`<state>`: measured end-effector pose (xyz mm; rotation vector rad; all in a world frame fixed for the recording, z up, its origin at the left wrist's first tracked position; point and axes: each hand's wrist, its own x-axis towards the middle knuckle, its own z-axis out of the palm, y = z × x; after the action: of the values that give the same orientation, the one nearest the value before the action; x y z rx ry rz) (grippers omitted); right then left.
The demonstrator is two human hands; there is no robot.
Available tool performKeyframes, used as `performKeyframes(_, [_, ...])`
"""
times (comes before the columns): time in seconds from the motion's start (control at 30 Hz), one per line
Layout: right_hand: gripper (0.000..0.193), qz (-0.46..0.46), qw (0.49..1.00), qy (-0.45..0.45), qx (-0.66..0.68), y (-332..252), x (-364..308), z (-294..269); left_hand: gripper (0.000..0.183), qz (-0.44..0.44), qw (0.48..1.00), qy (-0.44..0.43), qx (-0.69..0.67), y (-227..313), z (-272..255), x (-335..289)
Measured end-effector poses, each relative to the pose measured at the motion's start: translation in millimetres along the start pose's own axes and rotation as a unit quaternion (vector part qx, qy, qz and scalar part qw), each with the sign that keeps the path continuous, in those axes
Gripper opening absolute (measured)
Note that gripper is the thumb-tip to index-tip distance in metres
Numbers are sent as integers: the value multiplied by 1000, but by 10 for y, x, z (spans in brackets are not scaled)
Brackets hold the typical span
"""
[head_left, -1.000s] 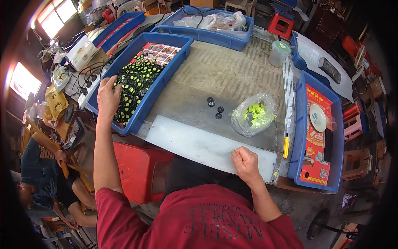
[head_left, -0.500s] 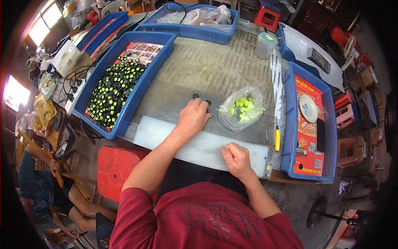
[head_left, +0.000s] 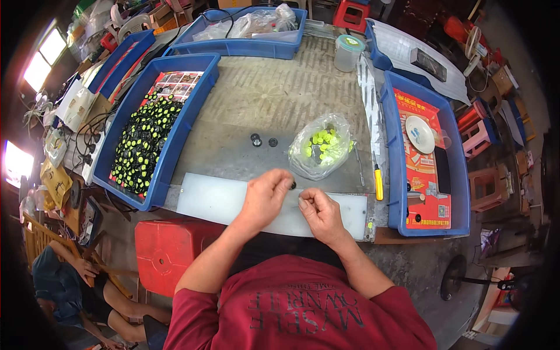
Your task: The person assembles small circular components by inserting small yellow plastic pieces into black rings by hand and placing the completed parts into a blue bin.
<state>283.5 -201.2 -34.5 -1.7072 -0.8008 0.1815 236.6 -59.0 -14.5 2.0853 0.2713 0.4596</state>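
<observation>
My left hand is closed in a pinch over the white board, with a small round black piece at its fingertips. Close to its right, my right hand is pinched too; whatever it may hold is too small to make out. Beyond the hands, a few loose black round pieces lie on the grey tabletop. To their right stands an open clear plastic bag with many bright yellow-green discs inside.
On the left, a blue tray holds a heap of black pieces with yellow-green centres. A yellow-handled cutter lies near the right blue tray, which holds a white dish. A lidded clear tub stands farther back. Another person sits at left.
My left hand has come back from the loose black pieces to the white board, carrying one in its fingertips. My right hand has turned from a fist to a pinch beside it. The view has shifted.
</observation>
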Motion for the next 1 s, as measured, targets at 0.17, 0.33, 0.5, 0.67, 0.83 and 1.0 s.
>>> performKeyframes(0.17, [10,-11,999,-17,-40,-11,-13,-25,13,-158,956,-58,-239,45,109,-149])
performKeyframes(0.33, [8,27,998,-59,-22,-37,49,-133,15,-83,959,-79,-260,-83,83,-161])
performKeyframes(0.5, [12,-84,982,60,-156,22,537,-336,15,-101,967,-38,-231,-249,116,-211])
performKeyframes(0.67, [18,-80,955,-40,-283,300,944,-352,13,-56,977,-22,-206,-230,153,-201])
performKeyframes(0.83, [25,-37,926,-123,-355,269,1004,-256,12,-21,985,-23,-169,-279,149,-220])
performKeyframes(1.0, [15,-36,919,-122,-372,355,1022,-224,13,-15,984,-18,-178,-299,150,-230])
